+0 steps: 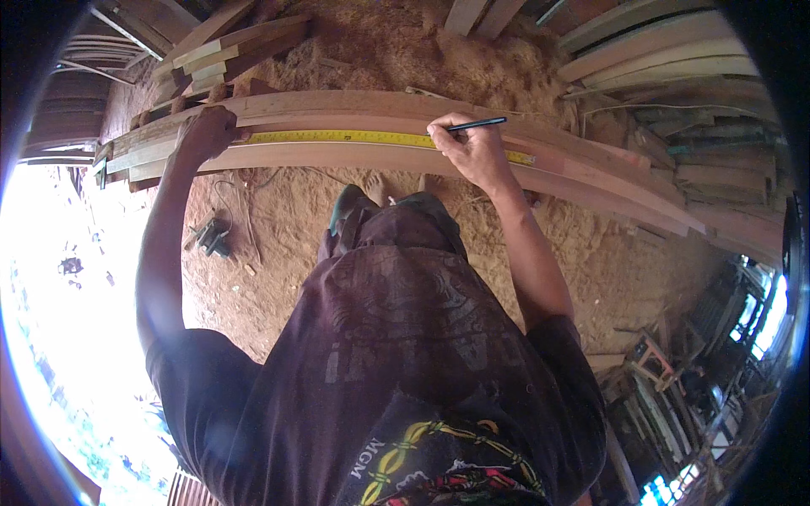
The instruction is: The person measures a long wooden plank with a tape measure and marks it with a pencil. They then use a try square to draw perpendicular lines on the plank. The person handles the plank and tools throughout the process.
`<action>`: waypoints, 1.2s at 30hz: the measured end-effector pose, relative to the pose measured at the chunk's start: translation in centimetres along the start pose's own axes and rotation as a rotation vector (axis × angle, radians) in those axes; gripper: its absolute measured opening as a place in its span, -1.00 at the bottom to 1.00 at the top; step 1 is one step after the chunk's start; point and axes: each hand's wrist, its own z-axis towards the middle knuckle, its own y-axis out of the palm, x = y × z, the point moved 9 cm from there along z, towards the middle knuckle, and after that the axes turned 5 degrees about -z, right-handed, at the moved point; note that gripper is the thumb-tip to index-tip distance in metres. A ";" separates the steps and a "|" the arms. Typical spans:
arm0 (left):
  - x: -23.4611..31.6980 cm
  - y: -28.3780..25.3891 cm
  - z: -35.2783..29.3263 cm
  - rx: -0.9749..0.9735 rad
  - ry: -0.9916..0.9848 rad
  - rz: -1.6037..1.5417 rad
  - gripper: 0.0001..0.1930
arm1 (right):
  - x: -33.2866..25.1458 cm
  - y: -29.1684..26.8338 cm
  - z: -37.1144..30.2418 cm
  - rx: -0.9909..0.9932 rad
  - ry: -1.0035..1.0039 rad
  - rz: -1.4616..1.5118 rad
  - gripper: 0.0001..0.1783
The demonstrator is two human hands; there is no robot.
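Note:
A long yellow tape measure lies stretched along a wooden plank that runs left to right in front of me. My left hand is closed at the tape's left end; its fingers hide what part of the tape they grip. Farther right, my right hand pinches a dark pen or pencil, its shaft pointing right. That hand rests over the tape, and the tape's other end shows beyond it on the wood. Another plank lies along the far side.
Stacked boards stand at the far left, and more timber is piled at the far right. A dark power tool with a cord sits on the sawdust-covered floor at left. Wooden frames and scraps crowd the lower right.

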 end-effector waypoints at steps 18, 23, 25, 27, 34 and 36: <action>-1.6 1.1 0.5 -0.052 -0.030 0.028 -0.51 | -0.1 0.0 0.0 0.005 -0.085 -0.012 -0.85; -1.4 1.1 0.7 0.055 0.111 0.034 -0.54 | 0.2 0.1 -0.1 0.003 -0.037 -0.003 -0.85; -2.0 1.4 1.0 0.017 0.058 -0.007 -0.54 | 0.0 0.1 -0.1 0.010 -0.049 -0.004 -0.85; -2.2 1.4 1.0 -0.007 0.025 -0.026 -0.54 | -0.3 -0.1 -0.1 0.023 -0.088 -0.002 -0.85; -1.4 0.8 0.3 0.032 0.020 0.004 -0.56 | -0.2 0.0 -0.1 -0.003 -0.072 -0.017 -0.83; -1.4 0.9 0.4 0.014 0.004 0.008 -0.57 | -0.3 0.0 0.1 -0.004 -0.096 -0.028 -0.83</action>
